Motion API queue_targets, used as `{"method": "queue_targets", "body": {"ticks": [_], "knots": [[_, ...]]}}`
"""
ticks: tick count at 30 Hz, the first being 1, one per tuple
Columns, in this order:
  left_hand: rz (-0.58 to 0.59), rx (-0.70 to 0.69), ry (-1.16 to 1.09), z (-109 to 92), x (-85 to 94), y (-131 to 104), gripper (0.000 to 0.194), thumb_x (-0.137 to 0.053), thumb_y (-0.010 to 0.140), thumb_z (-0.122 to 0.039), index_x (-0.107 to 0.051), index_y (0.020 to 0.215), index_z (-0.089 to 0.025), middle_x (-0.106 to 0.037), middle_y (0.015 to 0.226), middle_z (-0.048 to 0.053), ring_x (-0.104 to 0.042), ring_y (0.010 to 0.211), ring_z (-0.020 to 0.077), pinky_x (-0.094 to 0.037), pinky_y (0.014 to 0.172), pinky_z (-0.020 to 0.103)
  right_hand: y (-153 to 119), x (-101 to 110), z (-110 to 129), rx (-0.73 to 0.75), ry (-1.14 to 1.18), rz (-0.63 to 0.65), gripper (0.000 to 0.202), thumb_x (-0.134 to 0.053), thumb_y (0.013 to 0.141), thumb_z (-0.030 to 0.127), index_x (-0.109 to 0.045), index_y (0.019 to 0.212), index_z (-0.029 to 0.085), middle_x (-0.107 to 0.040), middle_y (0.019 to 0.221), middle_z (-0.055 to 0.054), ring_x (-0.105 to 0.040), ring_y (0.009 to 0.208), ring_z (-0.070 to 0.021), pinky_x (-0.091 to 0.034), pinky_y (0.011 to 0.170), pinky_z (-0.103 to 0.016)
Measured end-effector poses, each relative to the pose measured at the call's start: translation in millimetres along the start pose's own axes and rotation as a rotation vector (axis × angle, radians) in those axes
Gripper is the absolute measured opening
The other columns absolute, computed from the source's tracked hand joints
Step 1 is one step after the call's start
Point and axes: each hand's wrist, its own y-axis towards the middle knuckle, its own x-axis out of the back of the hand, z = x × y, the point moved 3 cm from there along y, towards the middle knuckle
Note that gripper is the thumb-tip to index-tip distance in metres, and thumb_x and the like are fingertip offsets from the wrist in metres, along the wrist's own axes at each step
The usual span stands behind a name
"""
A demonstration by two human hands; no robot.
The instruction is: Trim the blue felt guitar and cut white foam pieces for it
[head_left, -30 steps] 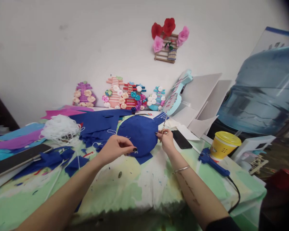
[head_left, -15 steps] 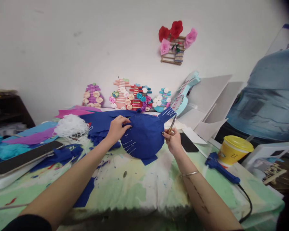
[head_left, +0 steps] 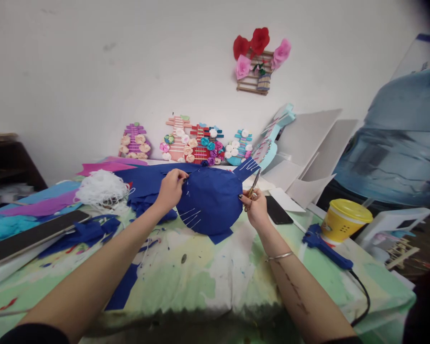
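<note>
A round blue paper-covered piece point(head_left: 213, 200) with a short neck at its upper right stands above the table; white strings show on the neck and at its lower left. My left hand point(head_left: 172, 187) is at its upper left edge, fingers pinched together; whatever is between the fingertips is too small to make out. My right hand point(head_left: 254, 203) is closed round gold-handled scissors point(head_left: 254, 184), blades pointing up, with its thumb touching the right edge of the blue piece.
White string point(head_left: 102, 188) is heaped at the left, near a phone point(head_left: 36, 234). Another phone point(head_left: 278, 210) lies to the right. Farther right are a blue glue gun point(head_left: 327, 247) and a yellow-lidded tub point(head_left: 346, 222). Decorated crafts point(head_left: 200, 145) stand along the wall.
My left hand has shifted slightly left and its fingers have drawn closer together at the blue piece's edge. The whole view has moved a little. My right hand keeps hold of the scissors.
</note>
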Motion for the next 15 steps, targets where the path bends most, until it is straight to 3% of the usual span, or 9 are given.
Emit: {"method": "queue_targets", "body": {"ticks": [3, 6, 11, 15], "knots": [[-0.102, 0.216, -0.485, 2.9, 7.7, 2.3, 0.008, -0.051, 0.075, -0.013, -0.046, 0.074, -0.019, -0.062, 0.068, 0.001, -0.057, 0.065, 0.0133, -0.044, 0.067, 0.028, 2.3, 2.9, -2.0, -0.002, 0.000, -0.030, 0.043, -0.077, 0.044, 0.014, -0.046, 0.073, 0.020, -0.063, 0.070, 0.004, -0.059, 0.061, -0.0107, -0.047, 0.060, -0.024], [-0.173, 0.359, -0.920, -0.3, 20.2, 5.3, 0.019, -0.058, 0.066, -0.004, -0.048, 0.075, -0.017, -0.060, 0.062, -0.003, -0.054, 0.056, 0.0083, -0.044, 0.059, 0.022, 4.3, 6.1, -3.0, -0.002, 0.008, -0.065, 0.044, -0.077, 0.044, 0.014, -0.045, 0.073, 0.020, -0.064, 0.069, 0.004, -0.060, 0.061, -0.0111, -0.047, 0.059, -0.024], [-0.159, 0.353, -1.293, -15.7, 53.0, 7.4, 0.024, -0.055, 0.065, 0.007, -0.053, 0.073, -0.016, -0.062, 0.066, -0.001, -0.057, 0.061, 0.0081, -0.046, 0.055, 0.019, 7.5, 12.7, -6.1, -0.003, 0.035, -0.162, 0.045, -0.076, 0.043, 0.012, -0.042, 0.071, 0.020, -0.065, 0.068, 0.003, -0.061, 0.061, -0.0119, -0.047, 0.056, -0.023], [-0.230, 0.360, -1.474, -19.9, 75.6, -1.0, 0.030, -0.054, 0.064, 0.012, -0.054, 0.065, -0.018, -0.059, 0.057, -0.005, -0.052, 0.054, 0.0036, -0.043, 0.049, 0.012, 9.6, 18.4, -9.6, -0.009, 0.071, -0.263, 0.043, -0.075, 0.044, 0.012, -0.042, 0.071, 0.020, -0.063, 0.066, 0.004, -0.058, 0.054, -0.0104, -0.043, 0.046, -0.020]]}}
